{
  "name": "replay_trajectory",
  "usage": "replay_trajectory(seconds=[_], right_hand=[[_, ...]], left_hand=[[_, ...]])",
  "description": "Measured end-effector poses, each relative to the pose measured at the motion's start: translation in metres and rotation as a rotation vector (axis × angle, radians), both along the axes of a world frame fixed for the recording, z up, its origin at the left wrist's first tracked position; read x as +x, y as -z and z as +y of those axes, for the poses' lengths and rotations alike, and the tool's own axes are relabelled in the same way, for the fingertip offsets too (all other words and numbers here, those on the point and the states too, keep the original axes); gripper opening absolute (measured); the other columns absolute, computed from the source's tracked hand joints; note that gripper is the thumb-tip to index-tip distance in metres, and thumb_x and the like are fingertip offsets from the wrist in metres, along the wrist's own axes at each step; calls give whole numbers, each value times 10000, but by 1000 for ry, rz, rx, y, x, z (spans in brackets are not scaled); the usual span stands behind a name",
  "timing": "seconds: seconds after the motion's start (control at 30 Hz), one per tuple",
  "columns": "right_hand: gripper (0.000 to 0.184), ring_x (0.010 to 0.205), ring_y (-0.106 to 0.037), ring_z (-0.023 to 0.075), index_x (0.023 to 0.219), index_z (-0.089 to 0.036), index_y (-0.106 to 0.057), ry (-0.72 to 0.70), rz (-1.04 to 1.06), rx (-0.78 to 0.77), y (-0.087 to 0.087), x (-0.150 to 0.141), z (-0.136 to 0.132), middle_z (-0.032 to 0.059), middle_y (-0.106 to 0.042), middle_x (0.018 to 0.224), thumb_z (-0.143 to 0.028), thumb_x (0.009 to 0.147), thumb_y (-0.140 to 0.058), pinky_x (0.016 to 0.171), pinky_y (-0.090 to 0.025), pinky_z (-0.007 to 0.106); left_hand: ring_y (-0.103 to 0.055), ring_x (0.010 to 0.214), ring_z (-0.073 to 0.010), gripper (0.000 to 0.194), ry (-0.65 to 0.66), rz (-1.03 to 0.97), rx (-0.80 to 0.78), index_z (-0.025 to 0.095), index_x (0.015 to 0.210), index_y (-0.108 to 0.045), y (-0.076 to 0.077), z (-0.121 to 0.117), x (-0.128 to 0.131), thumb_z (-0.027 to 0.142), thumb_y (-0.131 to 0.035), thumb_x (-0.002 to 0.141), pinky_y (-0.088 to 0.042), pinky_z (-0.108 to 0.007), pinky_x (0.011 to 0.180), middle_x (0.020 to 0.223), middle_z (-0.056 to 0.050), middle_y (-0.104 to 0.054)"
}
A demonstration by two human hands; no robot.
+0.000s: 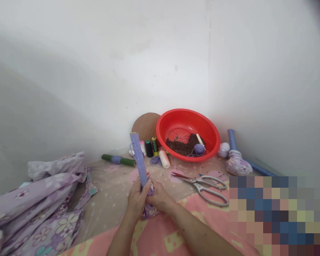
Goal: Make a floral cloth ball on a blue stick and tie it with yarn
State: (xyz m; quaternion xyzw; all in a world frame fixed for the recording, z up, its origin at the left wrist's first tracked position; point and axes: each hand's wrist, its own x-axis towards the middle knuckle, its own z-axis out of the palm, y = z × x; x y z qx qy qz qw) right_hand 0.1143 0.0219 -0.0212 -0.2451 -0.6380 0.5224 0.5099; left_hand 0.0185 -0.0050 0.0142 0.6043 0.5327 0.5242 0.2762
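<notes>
Both hands are closed around the lower part of an upright purple-wrapped tube (139, 160), which has gathered floral cloth (149, 212) bunched at its bottom end. My left hand (136, 197) wraps the base from the left, thumb against the stick. From the right, my right hand (160, 196) grips the gathered cloth where it meets the stick. The palms and fingers hide most of that joint. A loop of purple yarn hangs near the stick's top. A similar finished-looking piece, a blue-wrapped stick (232, 139) with a floral cloth bulb (237, 163), stands at the right.
A red basin (188, 113) holding dark grains and a purple yarn ball (199, 149) leans at the wall. Scissors (202, 186) lie open to the right. Thread spools (149, 148), a green stick (119, 160) and a cardboard disc (145, 124) sit behind. Floral fabric (42, 192) is heaped left.
</notes>
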Motion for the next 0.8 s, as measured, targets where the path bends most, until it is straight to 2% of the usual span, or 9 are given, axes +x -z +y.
replay_trajectory(seconds=[0.17,0.33,0.5,0.67,0.8], right_hand=[[337,682,-515,134,885,-177,-535,21,-38,-5,-5,1,-3,-8,-572,771,-111,558,-584,631,-434,248],[309,645,-490,116,860,-171,-532,31,30,-41,-6,-1,-4,-20,-548,728,-104,561,-566,601,-420,224],[293,616,-469,99,830,-164,-529,-54,145,-78,-5,-1,-3,-30,-531,707,-74,552,-530,578,-405,205],[377,664,-493,121,896,-172,-543,-91,77,-88,-6,1,-3,-21,-559,760,-79,532,-568,617,-415,223],[361,636,-484,117,833,-164,-557,-38,-26,-90,-5,2,-2,-36,-553,705,-120,487,-649,612,-421,230]], left_hand=[[-484,1051,-204,393,-5,21,-49,177,1045,-554,-3,0,-1,398,-477,729,-322,-323,927,1125,-64,-550],[-467,1072,-205,420,-14,37,-58,179,1084,-524,-2,0,-2,406,-464,737,-313,-326,931,1154,-65,-529],[-480,1054,-219,438,-16,33,-86,152,1073,-524,-5,-2,1,418,-467,730,-332,-336,911,1117,-80,-553],[-500,1017,-193,379,-87,51,30,164,1046,-518,-21,-9,6,400,-409,769,-358,-307,879,1081,-73,-567],[-573,847,-185,358,-214,152,96,165,960,-554,-37,-15,4,412,-361,789,-426,-268,729,929,-70,-625]])
